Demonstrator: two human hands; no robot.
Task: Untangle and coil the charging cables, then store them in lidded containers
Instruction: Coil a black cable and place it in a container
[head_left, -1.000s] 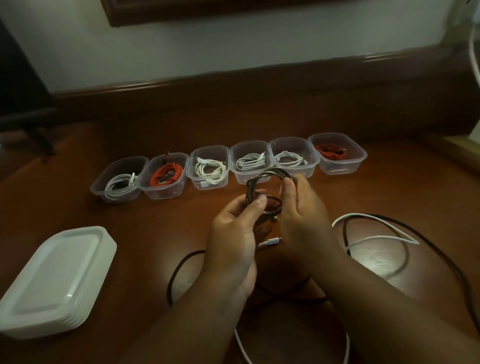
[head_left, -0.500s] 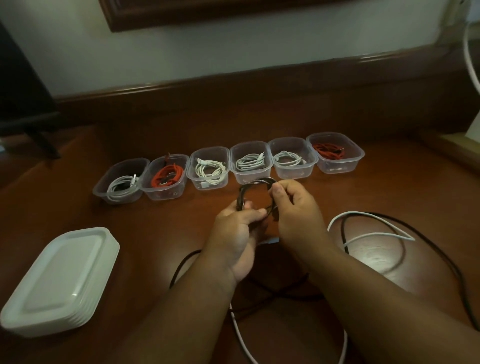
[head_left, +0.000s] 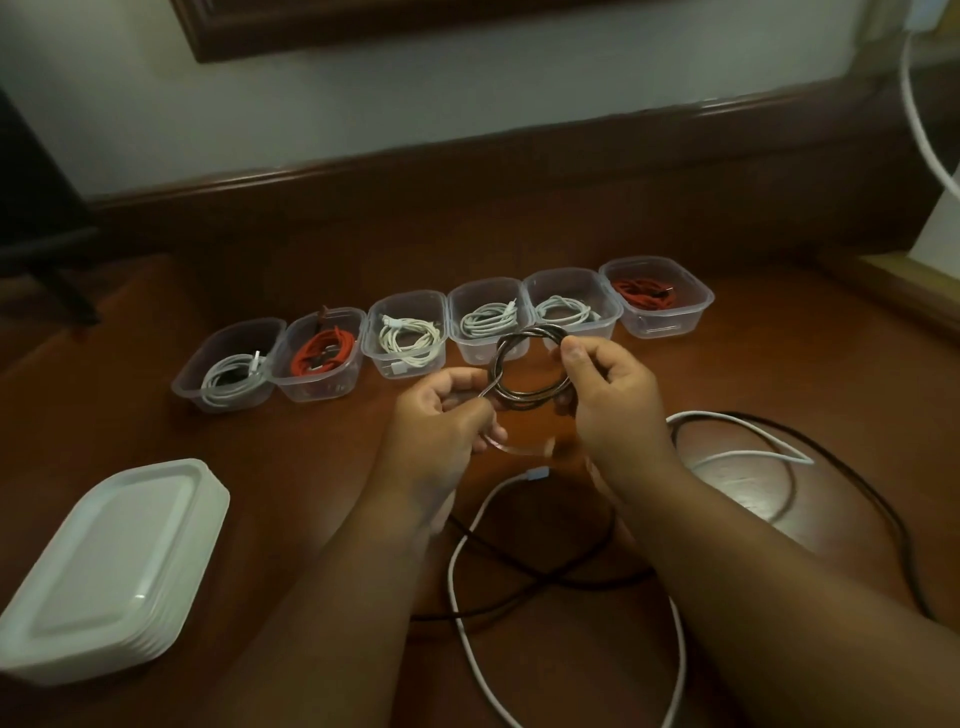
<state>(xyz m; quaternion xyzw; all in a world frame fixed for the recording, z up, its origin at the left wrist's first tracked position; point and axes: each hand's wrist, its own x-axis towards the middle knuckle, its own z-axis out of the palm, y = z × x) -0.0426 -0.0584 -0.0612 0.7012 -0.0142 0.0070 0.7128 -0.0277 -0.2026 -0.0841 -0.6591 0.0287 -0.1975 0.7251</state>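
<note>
A dark braided cable coil (head_left: 524, 395) hangs in the air above the wooden table (head_left: 779, 364). My right hand (head_left: 608, 400) pinches the coil at its upper right edge. My left hand (head_left: 441, 415) grips the cable's loose end at the coil's lower left. Behind the coil stands a row of several clear open containers (head_left: 488, 358), each with a coiled white or red cable inside. A loose white cable (head_left: 462, 597) and a loose black cable (head_left: 810, 452) lie tangled on the table under and right of my arms.
A stack of white lids (head_left: 104, 571) sits at the table's front left. A raised wooden ledge (head_left: 467, 171) runs along the back below the wall. A white cord (head_left: 924, 135) hangs at the far right.
The coil has widened and turned flatter towards me. My left hand has slid down to the cable's loose end, and the white cable's plug now shows below my hands.
</note>
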